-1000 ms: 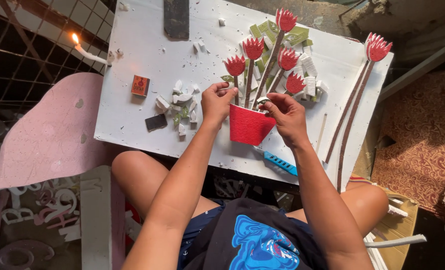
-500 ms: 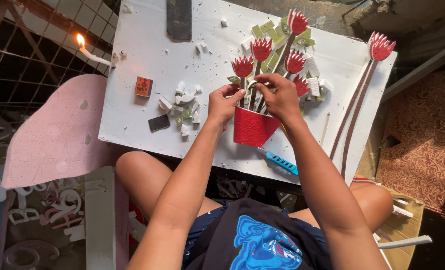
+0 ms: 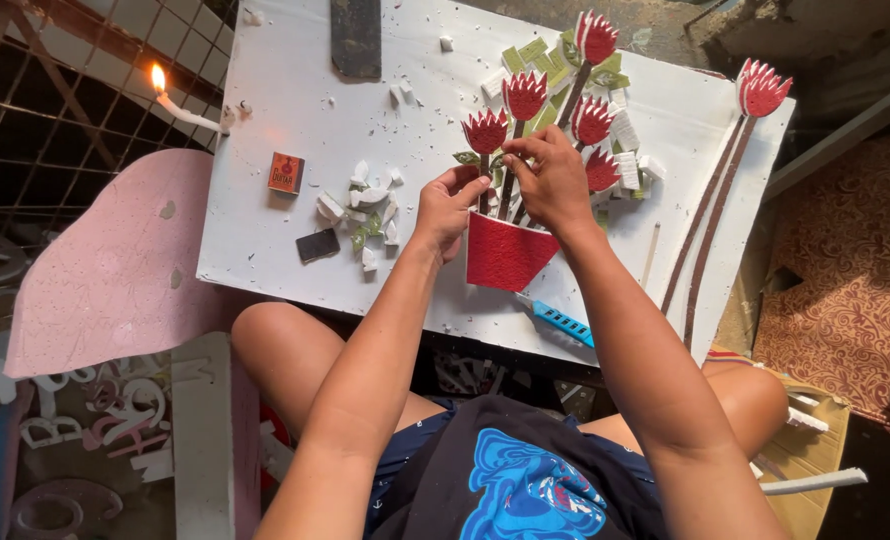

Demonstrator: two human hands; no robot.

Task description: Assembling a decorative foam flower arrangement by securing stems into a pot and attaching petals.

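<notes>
Two bare hands met over a flat craft bouquet lying on a white worktop (image 3: 295, 100) propped across the person's knees. The left hand (image 3: 445, 208) had its fingers curled, thumb and forefinger pinching at the base of a thin dark stem just above the red pot (image 3: 505, 255), a tapered cut-out lying flat on the board. The right hand (image 3: 555, 180) was cupped over the stems just beside it, its fingertips pressed together on a small piece near the left hand's fingertips; what exactly it gripped could not be told. Several red flowers (image 3: 523, 95) fanned out above the pot on brown stems, with green leaf scraps behind them. Two more long-stemmed red flowers (image 3: 762, 88) lay apart toward the worktop's right edge. Left of the hands sat a heap of white and green offcuts (image 3: 365, 205), a small dark square (image 3: 318, 245) and an orange matchbox (image 3: 286, 172). A lit candle (image 3: 183, 108) stood at the worktop's left rim. A blue craft knife (image 3: 557, 320) lay just below the pot, near the front edge. A pink heart-shaped board (image 3: 105, 270) rested to the left, off the worktop.
</notes>
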